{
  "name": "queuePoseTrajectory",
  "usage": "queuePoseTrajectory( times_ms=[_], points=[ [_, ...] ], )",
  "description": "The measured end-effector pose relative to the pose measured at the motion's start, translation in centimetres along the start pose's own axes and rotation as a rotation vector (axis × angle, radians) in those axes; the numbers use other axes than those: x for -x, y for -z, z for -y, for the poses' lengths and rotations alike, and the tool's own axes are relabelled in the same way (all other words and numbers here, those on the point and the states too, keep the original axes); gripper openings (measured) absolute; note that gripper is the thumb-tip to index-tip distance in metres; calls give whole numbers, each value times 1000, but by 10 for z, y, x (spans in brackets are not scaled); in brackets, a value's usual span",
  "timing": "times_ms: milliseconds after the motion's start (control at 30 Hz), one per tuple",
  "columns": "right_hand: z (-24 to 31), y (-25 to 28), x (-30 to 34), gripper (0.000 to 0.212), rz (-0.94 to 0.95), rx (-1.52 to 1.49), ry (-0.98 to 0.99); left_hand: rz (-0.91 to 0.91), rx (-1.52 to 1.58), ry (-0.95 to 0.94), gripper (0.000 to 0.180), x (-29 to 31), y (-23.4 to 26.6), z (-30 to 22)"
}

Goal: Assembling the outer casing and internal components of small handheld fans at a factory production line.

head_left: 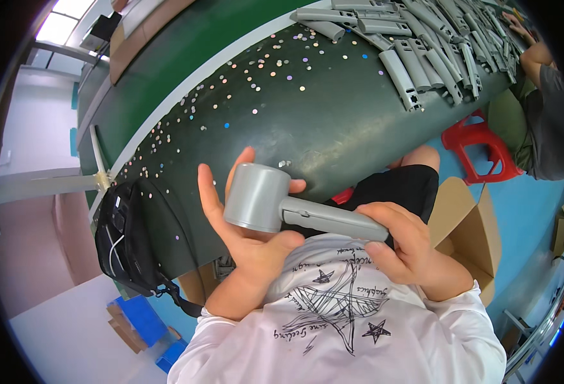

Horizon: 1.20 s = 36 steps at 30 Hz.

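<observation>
A grey plastic hair dryer housing [256, 195], with a short round barrel and a long handle, is held above my lap. The barrel rests in my left hand [250, 253], whose fingers reach behind and around it, some of them spread, while the thumb lies below. At the other end, my right hand [400, 240] pinches the tip of the handle between thumb and fingers. The handle slants down to the right from the barrel. Many loose grey handle shells [416, 61] lie heaped on the dark green table [263, 144] at the far right.
Small round stickers [254, 111] are scattered across the table. A black bag [125, 237] sits at its left edge. An open cardboard box [471, 237] stands to my right, near a red stool [483, 150]. Another person [547, 121] sits at the far right.
</observation>
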State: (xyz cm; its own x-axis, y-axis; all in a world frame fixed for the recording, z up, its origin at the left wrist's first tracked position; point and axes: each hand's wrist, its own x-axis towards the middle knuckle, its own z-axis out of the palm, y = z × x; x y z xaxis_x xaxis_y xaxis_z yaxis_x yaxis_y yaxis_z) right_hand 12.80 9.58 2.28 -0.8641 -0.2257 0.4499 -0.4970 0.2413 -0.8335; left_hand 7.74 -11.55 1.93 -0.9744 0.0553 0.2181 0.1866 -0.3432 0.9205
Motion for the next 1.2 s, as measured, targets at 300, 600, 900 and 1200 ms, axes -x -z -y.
queuePoseTrajectory(
  times_ms=[300,600,900,1200],
  points=[
    [12,8,2,46,58,64,-64,151,-238,-244,116,3,1,5],
    [17,1,6,33,-40,128,-65,214,-355,-471,104,4,1,13],
    [15,-2,8,29,-84,34,-198,188,-183,-221,104,0,-8,23],
    [7,7,11,30,44,-832,-862,277,-273,44,98,-14,2,3]
  ],
)
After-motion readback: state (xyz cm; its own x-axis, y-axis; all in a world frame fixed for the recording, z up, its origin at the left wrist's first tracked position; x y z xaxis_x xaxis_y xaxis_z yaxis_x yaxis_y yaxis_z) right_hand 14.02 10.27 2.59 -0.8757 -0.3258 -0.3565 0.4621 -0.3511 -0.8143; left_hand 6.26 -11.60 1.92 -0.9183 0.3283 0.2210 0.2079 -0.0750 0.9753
